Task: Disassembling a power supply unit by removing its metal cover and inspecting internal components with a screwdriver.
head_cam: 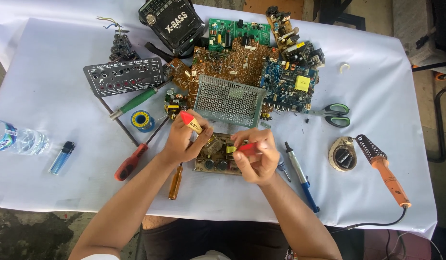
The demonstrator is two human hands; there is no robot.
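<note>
My left hand grips a small tube with a red cap and yellow body, its cap pointing up and left. My right hand pinches a thin red tool over a small brown circuit board lying on the white cloth between both hands. The board carries a yellow part and several round capacitors. Both hands partly cover the board.
A perforated metal cover and a pile of circuit boards lie behind. Screwdrivers, solder reel, lighter and water bottle sit left. Scissors, blue tool and soldering iron sit right. A black radio is at the back.
</note>
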